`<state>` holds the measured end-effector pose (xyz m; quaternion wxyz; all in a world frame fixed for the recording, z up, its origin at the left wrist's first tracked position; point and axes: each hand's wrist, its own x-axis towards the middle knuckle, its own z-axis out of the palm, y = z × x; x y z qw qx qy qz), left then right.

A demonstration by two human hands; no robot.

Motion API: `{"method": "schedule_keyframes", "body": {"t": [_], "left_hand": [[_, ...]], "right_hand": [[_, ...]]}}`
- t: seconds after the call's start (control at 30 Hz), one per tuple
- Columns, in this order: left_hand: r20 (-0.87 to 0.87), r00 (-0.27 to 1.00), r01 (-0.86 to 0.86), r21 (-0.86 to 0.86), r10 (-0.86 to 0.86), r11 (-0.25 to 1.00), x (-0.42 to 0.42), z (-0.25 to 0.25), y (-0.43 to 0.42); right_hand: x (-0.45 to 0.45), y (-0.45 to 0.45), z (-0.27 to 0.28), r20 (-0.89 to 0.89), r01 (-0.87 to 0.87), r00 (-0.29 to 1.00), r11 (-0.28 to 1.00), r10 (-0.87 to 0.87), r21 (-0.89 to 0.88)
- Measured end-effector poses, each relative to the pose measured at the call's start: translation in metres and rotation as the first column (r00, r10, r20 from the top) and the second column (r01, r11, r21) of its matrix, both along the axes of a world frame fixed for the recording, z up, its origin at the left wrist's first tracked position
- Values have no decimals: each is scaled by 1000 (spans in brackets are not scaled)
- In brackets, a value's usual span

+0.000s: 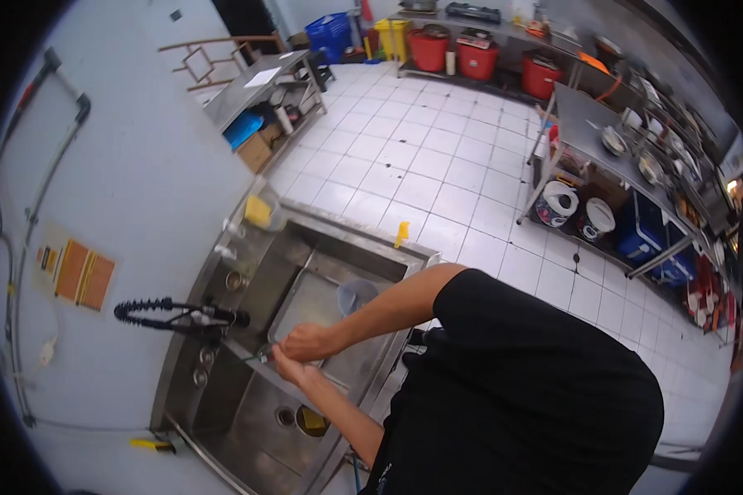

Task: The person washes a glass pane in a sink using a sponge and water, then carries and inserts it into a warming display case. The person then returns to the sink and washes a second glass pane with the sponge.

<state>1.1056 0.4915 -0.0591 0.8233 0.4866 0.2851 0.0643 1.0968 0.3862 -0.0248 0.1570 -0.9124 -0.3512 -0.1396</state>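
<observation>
Black short-sleeved cotton shirt (528, 388) looms closest, filling lower right of frame, torso bent toward the stainless-steel two-basin sink (252, 437), lower centre-left. And we're at the sink, folks: R hand (307, 342) and L hand (291, 368) meet left of centre, touching, R sitting above L in frame, by the divider btwn basins.

Step in hand, my read: close two-handed work on smth small, prob washing or fiddling w/ a part. Slim dark-greenish piece w/ a pale tip (257, 358) pokes out just left of the fingers; that's prob the thing, mostly hidden. Grip: R fingers curl inward, L bunched beneath, but can't tell if either is closed on it.

Pose check: R arm drops from centre-right, elbow slightly bent, forearm slanting down-left; L forearm climbs up-left from bottom centre, wrist tucked under R. Next move calls for steady L support, R wrist free to turn, plus clearance from the black coiled-spring faucet (182, 316) at left.

Nearby: pale rectangular shallow tray (307, 299) in upper basin, translucent bluish-white plastic jug (353, 295) at its right.
</observation>
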Motion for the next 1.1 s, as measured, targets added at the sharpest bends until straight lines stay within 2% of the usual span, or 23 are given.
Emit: {"method": "schedule_keyframes", "body": {"t": [0.13, 0.23, 0.3, 0.33, 0.43, 0.47, 0.57, 0.6, 0.73, 0.83, 0.9, 0.97, 1.0, 1.03, 1.07, 1.1], "left_hand": [[15, 998, 60, -10, -59, 998, -4, 13, -3], [27, 992, 120, -9, -119, 993, -6, 29, -6], [34, 993, 112, -42, -111, 993, -2, 29, -7], [56, 980, 192, -3, -192, 981, 8, 17, 6], [-72, 984, 165, -10, -166, 986, 1, 51, 6], [-66, 985, 164, 60, -160, 985, 14, 28, 18], [-96, 982, 180, 222, -162, 958, 6, 39, 18], [-35, 991, 134, 200, -130, 971, 7, 35, 16], [-23, 987, 161, 290, -162, 943, -2, 45, 14], [-28, 983, 183, 316, -183, 931, 0, 48, 5], [-16, 980, 194, 320, -200, 927, -5, 48, -2], [17, 979, 188, 334, -205, 924, -13, 55, -15], [33, 976, 192, 345, -217, 919, -17, 64, -19], [137, 966, 166, 309, -217, 936, -16, 58, -19], [204, 959, 138, 277, -198, 951, -21, 72, -25], [213, 961, 107, 303, -176, 947, -21, 81, -27]], "right_hand": [[0, -2, 6, -90, 32, 995, 999, -34, -19], [4, -13, 20, -36, -3, 999, 991, -2, -132], [7, -13, 28, -21, -22, 1000, 994, 20, -111], [8, -15, 30, -13, -31, 999, 994, 30, -104], [11, -14, 28, -61, -52, 997, 958, 36, -283], [9, -14, 28, -71, -40, 997, 960, 21, -277], [4, -19, 38, -106, -15, 994, 965, -14, -263], [0, -18, 44, -126, -13, 992, 966, -20, -259], [-3, -11, 45, -139, 64, 986, 982, -90, -179], [1, -11, 54, -200, 52, 977, 989, -80, -138], [7, -25, 67, -278, -12, 961, 997, -10, -78], [28, -31, 53, -365, -179, 920, 982, 143, -65], [25, -38, 57, -330, -179, 930, 984, 164, -17], [20, -44, 63, -342, -176, 923, 984, 177, 34], [11, -48, 91, -394, -149, 912, 987, 112, -64], [12, -47, 89, -433, -42, 901, 999, 32, -13]]}}
